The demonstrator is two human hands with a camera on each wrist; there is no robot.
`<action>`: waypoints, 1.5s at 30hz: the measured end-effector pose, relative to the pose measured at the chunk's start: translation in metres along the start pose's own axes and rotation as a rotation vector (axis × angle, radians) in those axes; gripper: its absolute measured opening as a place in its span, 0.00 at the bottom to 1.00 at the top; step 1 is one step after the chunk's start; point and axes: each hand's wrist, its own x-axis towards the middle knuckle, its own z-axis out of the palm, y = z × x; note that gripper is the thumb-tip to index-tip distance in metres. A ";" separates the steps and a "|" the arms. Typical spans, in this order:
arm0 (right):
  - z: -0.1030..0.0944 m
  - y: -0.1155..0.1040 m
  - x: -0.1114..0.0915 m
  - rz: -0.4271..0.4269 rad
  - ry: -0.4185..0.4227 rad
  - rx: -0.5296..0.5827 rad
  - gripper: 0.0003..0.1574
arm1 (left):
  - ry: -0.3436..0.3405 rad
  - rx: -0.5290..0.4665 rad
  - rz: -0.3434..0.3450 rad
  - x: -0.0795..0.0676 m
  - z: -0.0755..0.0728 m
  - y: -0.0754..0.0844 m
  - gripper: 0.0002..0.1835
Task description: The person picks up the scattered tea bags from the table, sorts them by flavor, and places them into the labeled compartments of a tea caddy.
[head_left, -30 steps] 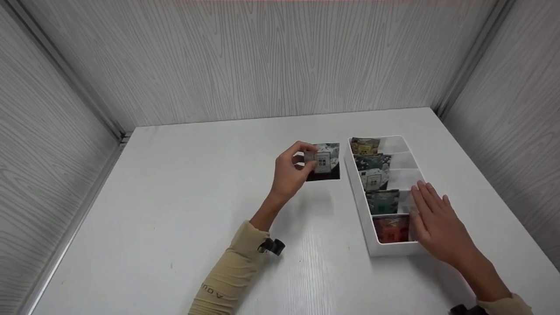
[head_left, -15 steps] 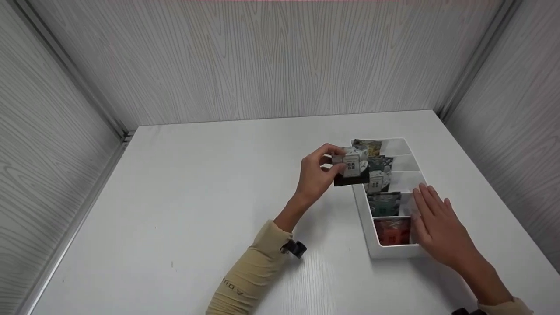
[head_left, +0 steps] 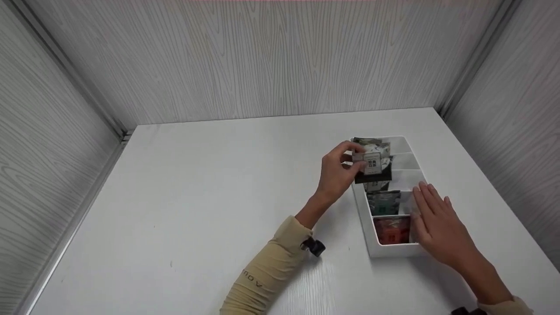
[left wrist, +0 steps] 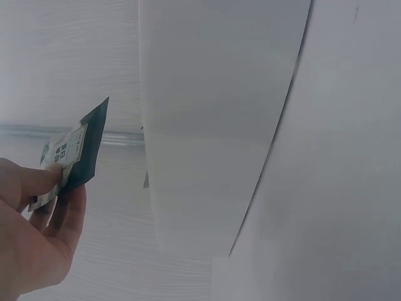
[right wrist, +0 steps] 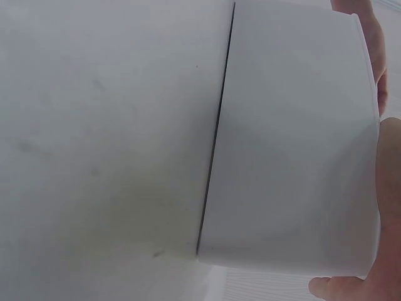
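Note:
My left hand (head_left: 340, 172) pinches a black and white sachet (head_left: 373, 165) by its left edge, between thumb and fingers. In the head view the sachet hangs over the left side of a white divided box (head_left: 399, 251), covering part of its upper compartments. The left wrist view shows the same sachet (left wrist: 74, 153) tilted, clear of the box wall. My right hand (head_left: 442, 227) lies along the box's right rim near the front, its fingers straight. In the right wrist view that hand (right wrist: 390, 207) touches the rim of the white box (right wrist: 288, 144).
A green sachet (head_left: 384, 203) and a red sachet (head_left: 393, 230) stand in the front compartments. Farther back, a yellowish sachet (head_left: 365, 141) is partly hidden. The box stands on a white table (head_left: 183, 197) with grey wood-grain panels (head_left: 280, 61) around it.
My left hand has carried the sachet rightward, from beside the box to over its left compartments. The right hand has stayed at the box's right rim.

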 end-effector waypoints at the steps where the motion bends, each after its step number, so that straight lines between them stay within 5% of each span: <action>1: 0.001 0.000 0.000 0.002 -0.002 0.001 0.38 | -0.003 0.003 0.004 0.000 0.003 -0.001 0.12; 13: 0.001 0.002 -0.002 0.007 0.013 -0.003 0.38 | -0.004 0.141 0.030 0.000 0.029 -0.015 0.13; 23: -0.001 0.004 -0.001 0.013 0.000 -0.006 0.38 | 0.018 0.136 0.041 -0.001 0.040 -0.020 0.13; 45: 0.000 0.003 0.001 -0.010 0.003 -0.002 0.38 | -0.105 0.317 0.004 -0.012 0.029 -0.029 0.14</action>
